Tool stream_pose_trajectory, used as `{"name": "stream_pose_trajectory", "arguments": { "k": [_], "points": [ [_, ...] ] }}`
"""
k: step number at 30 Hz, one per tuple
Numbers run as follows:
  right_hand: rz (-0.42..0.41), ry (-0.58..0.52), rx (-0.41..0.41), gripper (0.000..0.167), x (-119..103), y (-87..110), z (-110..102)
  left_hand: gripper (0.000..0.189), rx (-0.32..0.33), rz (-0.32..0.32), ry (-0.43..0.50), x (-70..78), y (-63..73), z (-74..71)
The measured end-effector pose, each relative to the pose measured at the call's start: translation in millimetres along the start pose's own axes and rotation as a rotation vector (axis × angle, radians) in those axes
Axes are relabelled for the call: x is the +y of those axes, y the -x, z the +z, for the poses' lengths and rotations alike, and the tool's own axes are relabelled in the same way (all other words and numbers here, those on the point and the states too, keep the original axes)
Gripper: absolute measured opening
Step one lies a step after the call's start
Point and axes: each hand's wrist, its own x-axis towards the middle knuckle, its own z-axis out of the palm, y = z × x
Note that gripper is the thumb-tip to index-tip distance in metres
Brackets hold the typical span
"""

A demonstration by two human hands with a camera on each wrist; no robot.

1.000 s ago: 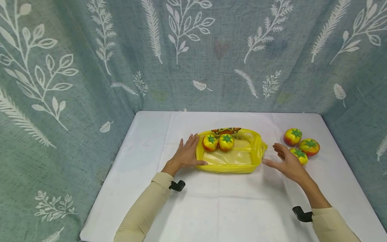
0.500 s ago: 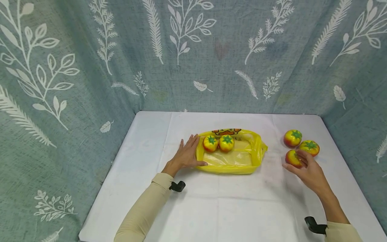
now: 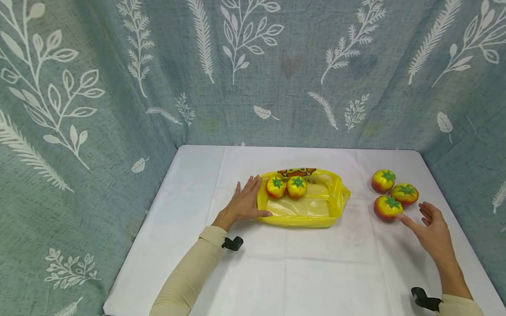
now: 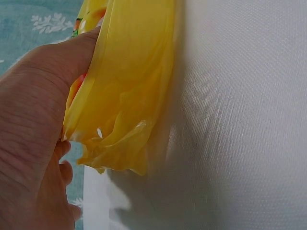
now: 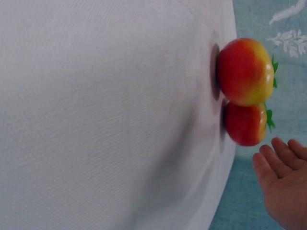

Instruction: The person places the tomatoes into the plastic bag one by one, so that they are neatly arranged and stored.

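Observation:
A yellow plastic bag [image 3: 294, 219] lies with its mouth spread wide on the white table. Inside, two round yellow-and-red tomato-like fruits [image 3: 297, 188] with green leafy tops sit side by side toward the back left. At the bag's left end my left hand [image 3: 246, 202] touches the rim, fingers extended and thumb over the front edge; in the left wrist view the thumb passes behind the yellow film. My right hand [image 3: 434, 228] hovers just right of the nearest of three similar fruits [image 3: 387, 208], palm turned toward them, holding nothing. One fruit [image 5: 245, 72] shows large in the right wrist view.
The other two loose fruits, one at the back [image 3: 382, 181] and one at the right [image 3: 405, 194], stand close together with the nearest one. A patterned grey-green curtain [image 3: 253, 109] hangs behind and along both sides of the white table [image 3: 316, 263].
My right hand has gone from beside the bag to the loose fruits, over the nearest one, then off to its right. That fruit has shifted slightly forward. My left hand stays put.

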Motion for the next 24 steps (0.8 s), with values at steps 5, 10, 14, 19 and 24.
{"name": "stream_pose_trajectory", "arguments": {
  "k": [5, 10, 14, 19, 24],
  "points": [
    [0.045, -0.023, 0.005, 0.096, 10.1, -5.4, -2.7, 0.126, 0.004, -0.001, 0.001, 0.2, -0.6, 0.5],
    [0.101, -0.035, -0.007, 0.099, 18.8, -12.3, -4.6, 0.126, 0.015, 0.004, 0.012, 0.9, -0.1, -0.2],
    [0.143, -0.050, -0.020, 0.101, 23.6, -17.1, -3.8, 0.126, 0.020, 0.008, 0.013, 1.2, 0.8, -0.5],
    [0.163, -0.061, -0.036, 0.100, 27.2, -21.7, -0.1, 0.126, 0.020, 0.010, 0.017, 1.2, 1.3, -0.6],
    [0.153, -0.060, -0.054, 0.098, 27.0, -24.6, 3.1, 0.126, 0.020, 0.010, 0.019, 1.2, 1.2, -0.8]
  ]
}}
